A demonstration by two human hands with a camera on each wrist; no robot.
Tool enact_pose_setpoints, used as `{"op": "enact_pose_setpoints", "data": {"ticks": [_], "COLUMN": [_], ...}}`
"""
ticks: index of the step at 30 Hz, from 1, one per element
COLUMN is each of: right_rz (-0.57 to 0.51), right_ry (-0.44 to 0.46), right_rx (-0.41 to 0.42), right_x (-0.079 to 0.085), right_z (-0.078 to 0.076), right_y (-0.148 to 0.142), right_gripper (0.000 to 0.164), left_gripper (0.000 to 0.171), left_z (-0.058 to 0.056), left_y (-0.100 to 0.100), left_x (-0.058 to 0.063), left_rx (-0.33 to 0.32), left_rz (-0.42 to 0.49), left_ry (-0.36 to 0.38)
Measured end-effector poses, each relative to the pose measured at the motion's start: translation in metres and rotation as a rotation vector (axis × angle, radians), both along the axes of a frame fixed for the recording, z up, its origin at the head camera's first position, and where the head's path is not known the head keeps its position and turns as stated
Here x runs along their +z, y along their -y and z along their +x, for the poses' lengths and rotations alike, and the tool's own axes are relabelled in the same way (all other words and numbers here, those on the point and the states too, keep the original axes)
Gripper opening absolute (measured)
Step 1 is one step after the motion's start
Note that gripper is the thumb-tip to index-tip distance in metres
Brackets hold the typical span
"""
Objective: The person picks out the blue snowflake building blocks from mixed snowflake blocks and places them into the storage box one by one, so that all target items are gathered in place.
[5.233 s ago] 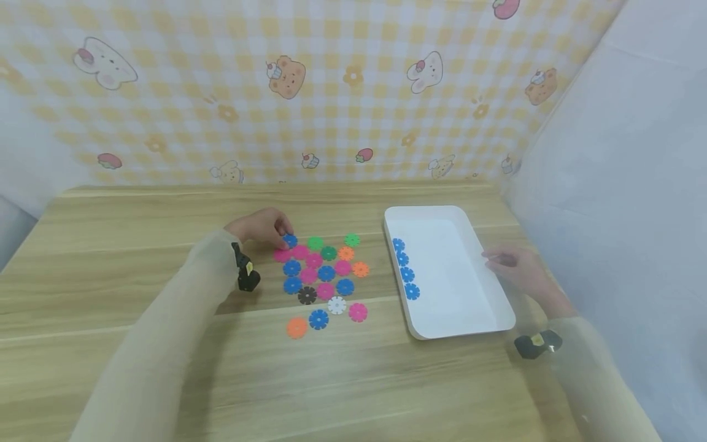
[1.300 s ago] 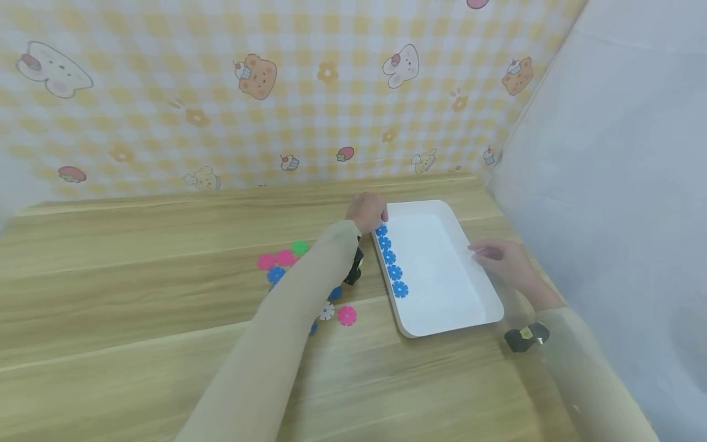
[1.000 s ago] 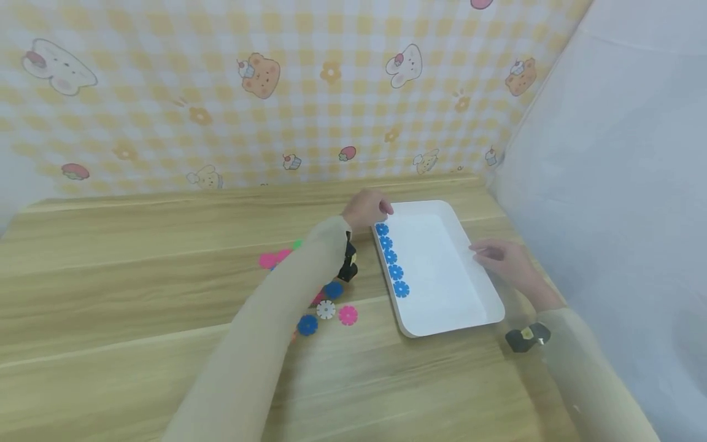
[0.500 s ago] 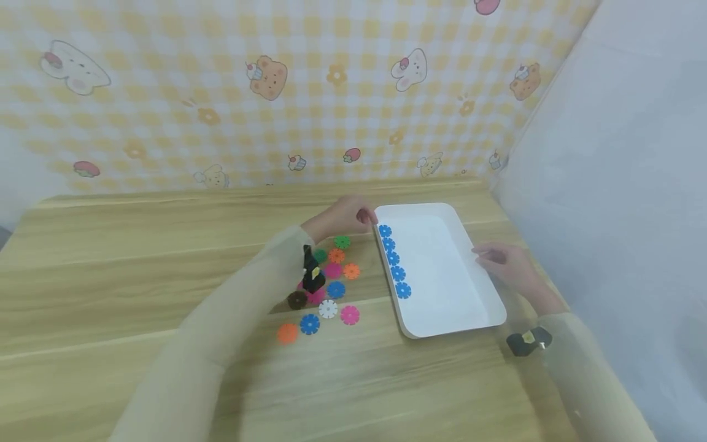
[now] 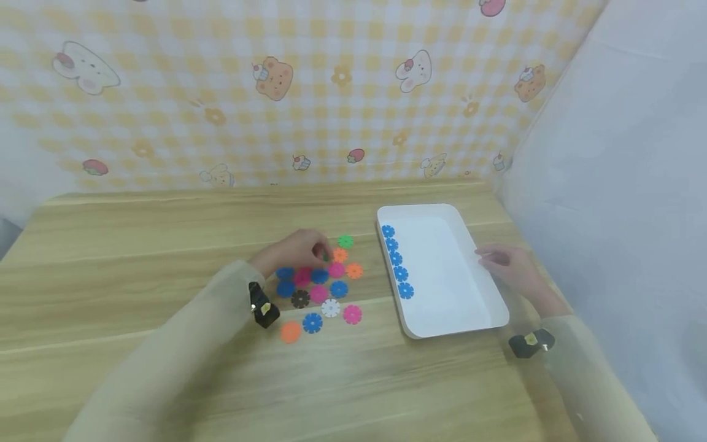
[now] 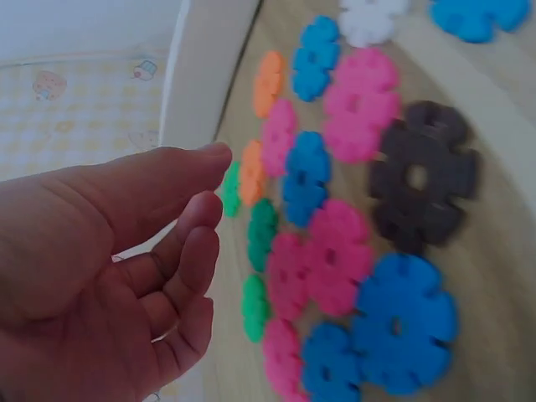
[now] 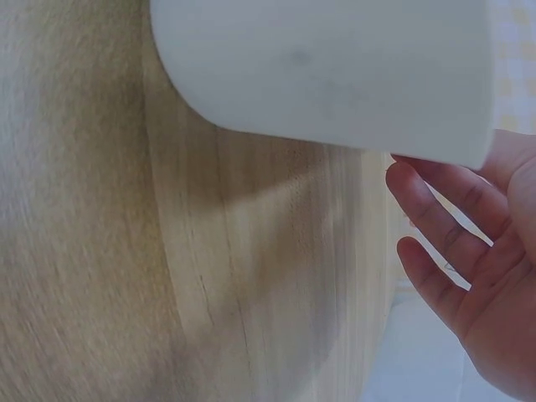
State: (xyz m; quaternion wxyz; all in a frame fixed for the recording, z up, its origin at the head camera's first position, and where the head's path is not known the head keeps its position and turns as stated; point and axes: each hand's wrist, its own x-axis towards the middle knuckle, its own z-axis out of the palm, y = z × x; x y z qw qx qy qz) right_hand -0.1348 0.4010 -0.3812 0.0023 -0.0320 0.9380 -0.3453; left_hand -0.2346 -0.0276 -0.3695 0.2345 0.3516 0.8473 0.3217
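Note:
My left hand (image 5: 301, 248) hovers over a loose group of flower-shaped plastic discs, fingers loosely bent and holding nothing. In the left wrist view a gap shows between thumb and fingertips, beside a dark green disc (image 6: 262, 234) and a pink disc (image 6: 287, 275). A blue disc (image 5: 339, 289), a dark brown disc (image 5: 301, 299) and a white disc (image 5: 331, 308) lie nearer the front. Some discs are hidden under the hand. My right hand (image 5: 510, 264) pinches the right rim of a white tray (image 5: 447, 276). Several blue discs (image 5: 395, 258) form a column along the tray's left wall.
An orange disc (image 5: 290, 332) and a pink disc (image 5: 352, 315) lie at the group's front. The wooden table (image 5: 342, 393) meets a yellow checked backdrop (image 5: 315, 129) behind and a white sheet (image 5: 618, 184) at right.
My left hand carried a blue disc from the group to the tray, where the blue column is now one longer. It then moved back left over the discs. My right hand stayed at the rim.

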Motion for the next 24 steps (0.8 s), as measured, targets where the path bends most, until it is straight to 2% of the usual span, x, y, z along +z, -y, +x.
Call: {"op": "enact_pose_setpoints", "data": {"ticks": [4,9,11,17,24], "right_rz": [-0.004,-0.003,-0.004,0.002,-0.005], "right_ry": [0.008,0.022,0.025,0.018,0.014], "right_rx": [-0.002,-0.005,-0.007,-0.009,-0.005], "right_x": [0.001,0.003,0.004,0.004,0.004], "right_z": [0.001,0.001,0.002,0.002,0.003], "right_y": [0.000,0.003,0.003,0.003,0.003], "right_gripper": [0.030,0.032,0.032,0.030,0.030], "left_gripper": [0.022,0.030,0.031,0.030,0.031], "left_z": [0.007,0.013,0.014,0.014,0.014], "left_y": [0.011,0.016,0.016,0.015,0.013], "left_x": [-0.007,-0.010,-0.012,-0.015,-0.016], "left_rx": [-0.005,0.024,0.037,0.039,0.051], "left_rz": [-0.005,-0.010,-0.016,-0.030,-0.032], "left_ry": [0.012,0.070,0.082,0.054,0.071]}}
